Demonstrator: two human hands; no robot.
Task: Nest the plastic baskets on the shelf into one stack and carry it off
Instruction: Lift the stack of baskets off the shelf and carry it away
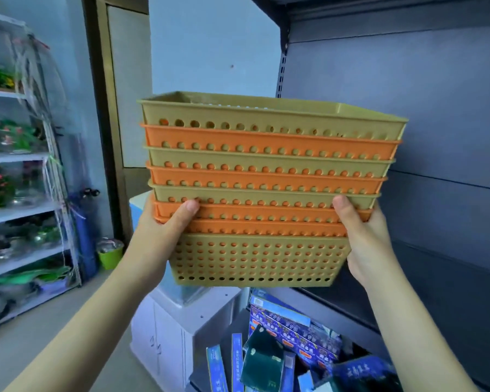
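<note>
Below the baskets I'm holding, the blue boxes (293, 332) carry rows of printed characters, and a dark blue packet (359, 372) has pale characters too, but all are too blurred to read.

Single head cam, wide-angle, first-person, aimed forward and slightly down.

Only one view, so no overlap with another. It sits above and behind both forearms, which enter from the bottom corners and converge mid-frame. Close range: the basket stack (263, 190) fills the centre, held up in front of the lens by the left hand (164, 236) and right hand (365, 236). Camera faces a dark shelving unit (422, 137) filling the right half, seen at an angle; a white rack (26, 210) sits further off on the left edge, its lines bowed by lens distortion. Bottom of frame looks down on a white cabinet (164, 329) and boxed goods (294, 335).
</note>
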